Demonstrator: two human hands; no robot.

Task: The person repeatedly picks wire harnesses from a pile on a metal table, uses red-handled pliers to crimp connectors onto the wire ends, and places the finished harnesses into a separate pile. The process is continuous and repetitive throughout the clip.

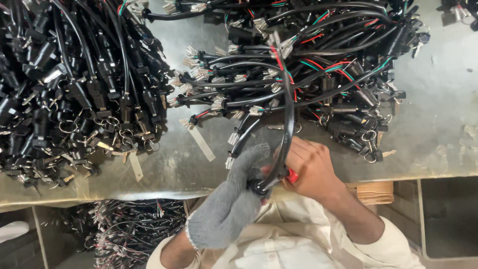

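At the upper left of the frame, a large heap of black switch harnesses (74, 89) covers the desk (438, 124); a second pile (308, 74) with red and green wires lies at upper centre-right, so much stock appears unfinished. At lower centre, your gloved left hand (234, 204) is clenched on the black end of one cable harness (286, 114), which arches upward. Your bare right hand (311, 169) pinches its red-tipped fitting (292, 175).

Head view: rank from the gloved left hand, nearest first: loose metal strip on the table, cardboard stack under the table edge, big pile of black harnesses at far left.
1. Metal strip, just above the left hand.
2. Cardboard stack, to the right, past the right hand.
3. Harness pile, upper left.
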